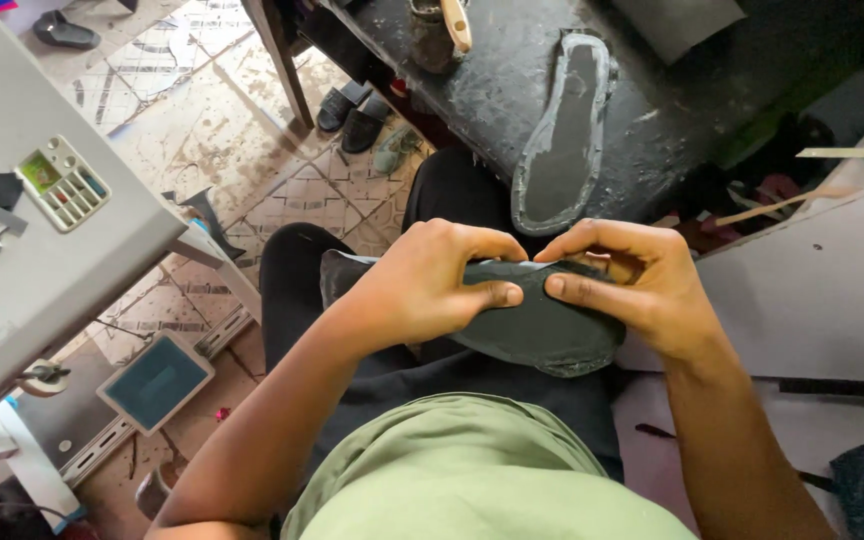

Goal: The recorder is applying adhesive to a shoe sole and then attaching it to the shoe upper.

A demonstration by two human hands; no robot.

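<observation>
At frame centre, left hand (422, 285) and right hand (632, 285) pinch a dark grey-green flat shoe sole piece (542, 335), thumbs nearly touching.

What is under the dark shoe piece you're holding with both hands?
Under the dark shoe piece are the person's legs in black trousers. The left hand and right hand cover its top edge, so that part is hidden.

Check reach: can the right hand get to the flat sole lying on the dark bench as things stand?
Probably yes. The flat sole lies just beyond the right hand with nothing between, but that hand, like the left hand, is gripping the dark shoe piece.
</observation>
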